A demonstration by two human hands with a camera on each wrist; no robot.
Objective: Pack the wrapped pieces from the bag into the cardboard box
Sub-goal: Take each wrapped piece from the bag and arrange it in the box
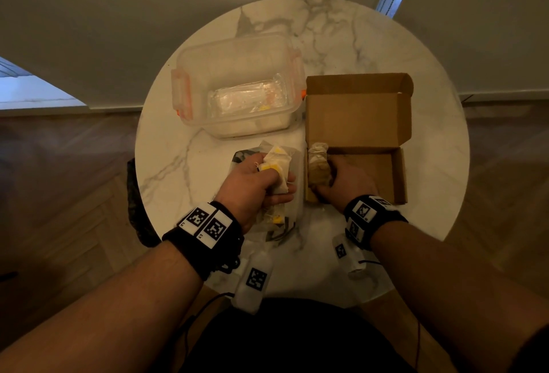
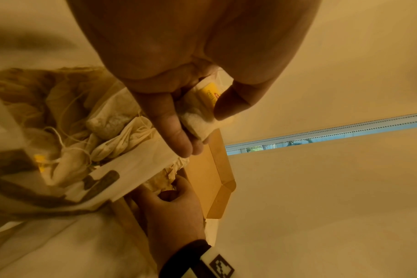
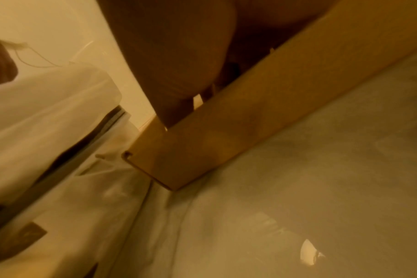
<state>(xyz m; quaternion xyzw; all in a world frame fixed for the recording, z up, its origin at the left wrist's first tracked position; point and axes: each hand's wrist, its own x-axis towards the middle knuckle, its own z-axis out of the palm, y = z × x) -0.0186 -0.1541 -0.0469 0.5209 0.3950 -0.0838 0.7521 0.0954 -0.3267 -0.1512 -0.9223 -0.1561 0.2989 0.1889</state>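
My left hand (image 1: 261, 182) hovers over the bag (image 1: 286, 221) and pinches a few white wrapped pieces (image 1: 276, 164) with yellow tags. In the left wrist view thumb and fingers of the left hand (image 2: 202, 120) clamp those pieces (image 2: 202, 97) above the bag (image 2: 131, 169), which holds more pieces and strings. My right hand (image 1: 341, 182) is inside the open cardboard box (image 1: 399, 176), curled round a bundle of brownish wrapped pieces (image 1: 318, 164) standing against its left wall. The right wrist view is blurred, showing only the palm of the right hand (image 3: 179, 65) behind the box's outer wall (image 3: 238, 141).
A clear plastic tub (image 1: 237, 87) with orange clips stands behind the bag, left of the box's raised lid (image 1: 356, 111). All sit on a round marble table (image 1: 371, 31). A dark object (image 1: 135, 203) hangs at the table's left edge.
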